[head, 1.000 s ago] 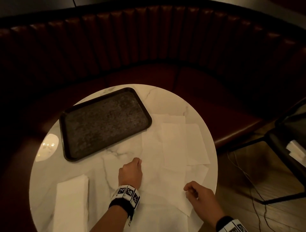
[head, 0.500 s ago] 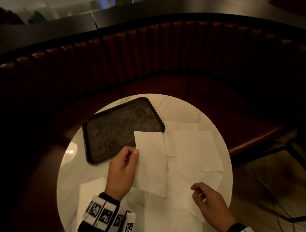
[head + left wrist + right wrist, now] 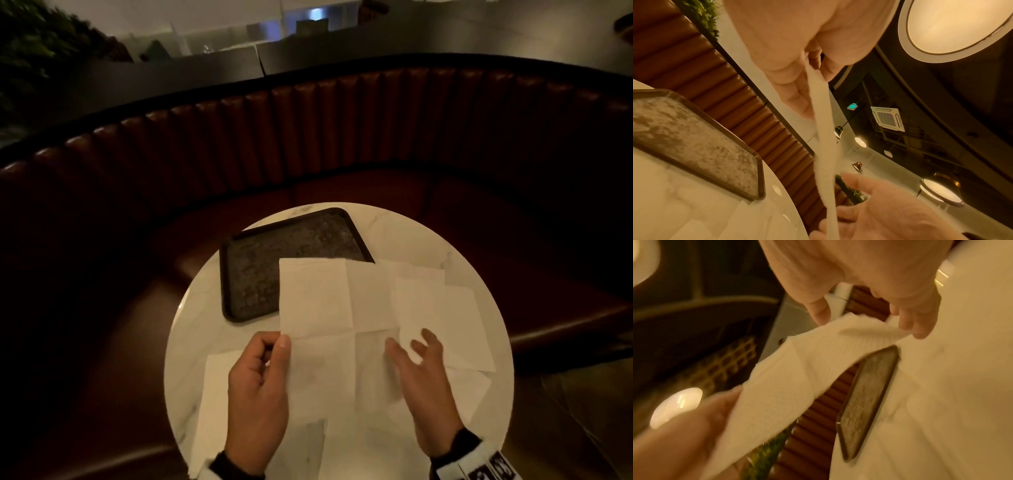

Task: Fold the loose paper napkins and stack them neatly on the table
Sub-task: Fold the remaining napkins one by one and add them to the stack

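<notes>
My left hand (image 3: pixel 279 344) pinches the left edge of an opened white napkin (image 3: pixel 318 301) and holds it above the round marble table (image 3: pixel 394 226). The left wrist view shows that napkin (image 3: pixel 826 146) edge-on, running out from between thumb and fingers. My right hand (image 3: pixel 407 339) is at the napkin's right edge with its fingers spread. In the right wrist view the napkin's edge (image 3: pixel 797 369) lies between thumb and fingers without a clear pinch. Several loose napkins (image 3: pixel 459 318) overlap on the table's right half. A folded stack (image 3: pixel 215 404) lies at the near left, partly hidden by my left arm.
A dark speckled tray (image 3: pixel 274 260) sits on the table's far left part, its near corner hidden by the held napkin. A curved brown padded bench (image 3: pixel 342 137) wraps round the table's far side. Floor shows past the table's right edge.
My left hand has lifted the napkin off the table and it now hangs opened wider. My right hand let go of a napkin on the table, rose and opened beside the held one.
</notes>
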A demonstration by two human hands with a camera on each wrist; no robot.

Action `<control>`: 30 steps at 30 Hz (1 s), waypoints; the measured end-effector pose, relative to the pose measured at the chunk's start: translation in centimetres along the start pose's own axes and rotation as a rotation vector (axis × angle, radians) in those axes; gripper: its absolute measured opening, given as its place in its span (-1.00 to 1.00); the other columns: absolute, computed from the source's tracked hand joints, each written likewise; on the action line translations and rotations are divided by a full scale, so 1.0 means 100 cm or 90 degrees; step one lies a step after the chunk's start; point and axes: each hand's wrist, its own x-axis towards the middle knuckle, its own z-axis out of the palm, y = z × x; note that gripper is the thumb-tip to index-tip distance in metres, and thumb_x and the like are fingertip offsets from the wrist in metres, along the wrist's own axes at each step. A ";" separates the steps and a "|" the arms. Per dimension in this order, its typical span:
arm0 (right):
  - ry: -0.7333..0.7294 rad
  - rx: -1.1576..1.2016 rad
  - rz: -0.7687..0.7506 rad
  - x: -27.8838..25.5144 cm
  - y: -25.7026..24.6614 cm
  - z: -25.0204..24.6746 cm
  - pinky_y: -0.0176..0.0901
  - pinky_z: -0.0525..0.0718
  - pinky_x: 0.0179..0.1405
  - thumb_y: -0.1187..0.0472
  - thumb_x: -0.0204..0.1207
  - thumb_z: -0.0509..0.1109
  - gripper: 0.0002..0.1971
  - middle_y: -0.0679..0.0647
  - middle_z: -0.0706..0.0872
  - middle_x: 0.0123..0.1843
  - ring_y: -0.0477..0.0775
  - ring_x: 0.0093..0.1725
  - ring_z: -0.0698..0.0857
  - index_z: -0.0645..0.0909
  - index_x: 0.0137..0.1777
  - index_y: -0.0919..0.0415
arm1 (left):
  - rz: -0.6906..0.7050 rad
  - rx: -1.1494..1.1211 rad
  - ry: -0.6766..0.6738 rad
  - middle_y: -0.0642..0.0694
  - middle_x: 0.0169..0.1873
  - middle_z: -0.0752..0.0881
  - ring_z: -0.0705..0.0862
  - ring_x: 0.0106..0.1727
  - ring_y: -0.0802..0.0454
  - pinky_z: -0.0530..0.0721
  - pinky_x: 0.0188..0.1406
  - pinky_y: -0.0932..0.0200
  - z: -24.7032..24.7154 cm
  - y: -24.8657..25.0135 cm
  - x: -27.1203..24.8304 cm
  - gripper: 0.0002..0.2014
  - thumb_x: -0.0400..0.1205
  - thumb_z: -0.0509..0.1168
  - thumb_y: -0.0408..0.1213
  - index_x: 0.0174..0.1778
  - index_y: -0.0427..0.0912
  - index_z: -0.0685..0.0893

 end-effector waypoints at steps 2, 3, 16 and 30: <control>-0.027 -0.027 -0.046 -0.007 0.002 0.001 -0.05 0.39 0.44 -0.34 0.40 0.35 -0.27 -0.16 0.45 0.51 -0.08 0.41 0.47 0.29 0.55 -0.14 | 0.009 0.005 0.001 -0.08 -0.39 0.65 0.55 -0.39 0.14 0.54 -0.38 0.26 0.002 0.000 -0.007 -0.80 0.68 0.23 -0.27 -0.25 -0.15 0.66; -0.055 -0.033 -0.050 -0.010 0.008 0.003 0.01 0.39 0.50 -0.49 0.24 0.33 -0.19 -0.21 0.51 0.48 -0.10 0.42 0.50 0.41 0.48 -0.16 | 0.009 0.009 -0.003 -0.10 -0.37 0.65 0.55 -0.39 0.14 0.54 -0.38 0.27 0.003 -0.001 -0.010 -0.80 0.69 0.22 -0.28 -0.24 -0.16 0.65; -0.270 -0.038 -0.102 -0.026 -0.017 0.020 0.05 0.74 0.15 0.29 0.62 0.32 -0.80 0.04 0.87 -0.02 0.07 0.01 0.82 0.78 0.04 0.13 | -0.014 0.091 0.056 0.18 -0.05 0.72 0.69 0.01 0.13 0.63 -0.07 0.16 -0.020 -0.005 -0.011 -0.86 0.63 0.31 -0.09 0.09 0.15 0.61; -0.540 -0.507 -0.366 -0.025 -0.044 0.003 -0.07 0.59 -0.12 0.13 0.61 0.31 -0.84 0.04 0.72 -0.21 -0.01 -0.19 0.64 0.65 -0.16 0.14 | -0.138 -0.026 -0.660 -0.05 0.07 0.76 0.72 0.15 -0.03 0.65 0.20 0.08 -0.019 0.005 0.069 -0.49 0.54 0.40 -0.07 0.37 -0.20 0.56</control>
